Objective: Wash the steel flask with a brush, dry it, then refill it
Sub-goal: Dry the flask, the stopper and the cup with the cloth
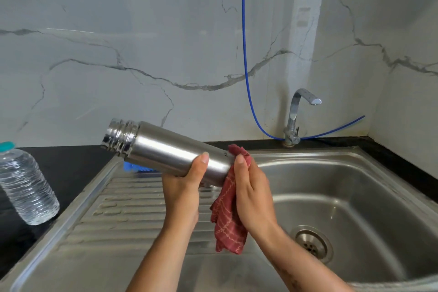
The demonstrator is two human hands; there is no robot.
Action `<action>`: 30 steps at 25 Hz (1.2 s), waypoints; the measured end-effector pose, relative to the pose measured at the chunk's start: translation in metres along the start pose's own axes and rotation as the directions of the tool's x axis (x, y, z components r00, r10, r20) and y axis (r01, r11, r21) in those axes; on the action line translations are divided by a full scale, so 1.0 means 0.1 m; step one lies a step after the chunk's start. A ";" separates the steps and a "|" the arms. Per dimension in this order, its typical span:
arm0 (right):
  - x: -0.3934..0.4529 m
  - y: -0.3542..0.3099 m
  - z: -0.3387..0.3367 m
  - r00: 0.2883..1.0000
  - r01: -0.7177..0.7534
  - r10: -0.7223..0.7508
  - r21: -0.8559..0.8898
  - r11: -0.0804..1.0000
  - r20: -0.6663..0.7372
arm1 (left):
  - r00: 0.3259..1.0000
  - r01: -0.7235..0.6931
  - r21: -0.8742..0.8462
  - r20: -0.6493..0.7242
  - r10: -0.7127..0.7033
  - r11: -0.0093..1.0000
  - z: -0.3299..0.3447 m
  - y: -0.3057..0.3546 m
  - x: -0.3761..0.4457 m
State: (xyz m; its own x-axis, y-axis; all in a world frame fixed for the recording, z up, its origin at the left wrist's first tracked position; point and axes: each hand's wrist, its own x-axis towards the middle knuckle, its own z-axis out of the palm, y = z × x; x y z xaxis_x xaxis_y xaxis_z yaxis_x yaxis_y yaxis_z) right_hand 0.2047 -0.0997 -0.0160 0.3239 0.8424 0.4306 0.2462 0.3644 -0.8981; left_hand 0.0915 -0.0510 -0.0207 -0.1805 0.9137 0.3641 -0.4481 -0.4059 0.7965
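both hands work mid-frame: my left hand (187, 185) wraps one steel flask (163, 147), tilted, mouth toward upper left; my right hand (251, 187) presses one red cloth (227, 218) around its base. one water bottle (26, 187) stands far left.

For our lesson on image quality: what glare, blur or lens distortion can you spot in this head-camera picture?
Head view: bright glare streaks run along the steel flask; the blue brush behind it looks blurred; wide-angle distortion tilts the water bottle and bends the sink rim; the hands, left and right, and the red cloth are fairly sharp.
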 end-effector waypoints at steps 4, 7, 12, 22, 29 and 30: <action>0.12 -0.07 -0.13 0.994 0.101 -0.102 0.028 0.994 0.046 | 0.983 0.020 0.202 0.175 -0.056 0.979 -0.05 0.03 0.01; 0.14 -0.30 -0.31 0.991 0.122 -0.132 0.208 0.970 0.033 | 0.867 0.034 0.343 0.457 -0.198 0.939 -0.02 0.00 -0.08; 0.23 -0.42 -0.63 0.991 -0.132 0.101 0.472 0.872 0.090 | 0.687 0.094 0.407 0.634 -0.355 0.908 0.04 -0.05 -0.17; 0.37 -0.21 -0.75 0.876 -0.323 0.016 0.562 0.761 0.482 | 0.539 0.205 0.434 0.698 -0.471 0.877 0.01 0.07 -0.17; 0.39 -0.16 -0.66 0.931 -0.304 0.093 0.609 0.732 0.353 | 0.560 0.052 0.565 0.666 -0.493 0.823 0.05 0.06 -0.21; 0.39 -0.17 -0.68 0.943 -0.277 0.074 0.643 0.714 0.324 | 0.575 0.043 0.563 0.661 -0.482 0.825 0.06 0.05 -0.22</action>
State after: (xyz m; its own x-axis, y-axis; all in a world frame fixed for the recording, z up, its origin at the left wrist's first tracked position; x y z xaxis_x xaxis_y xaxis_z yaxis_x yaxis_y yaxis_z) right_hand 0.2751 -0.0998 0.0227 0.0272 0.9500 0.3110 -0.5008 0.2822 -0.8183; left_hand 0.0984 -0.0730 -0.0213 0.6912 0.7080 0.1448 0.1157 -0.3062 0.9449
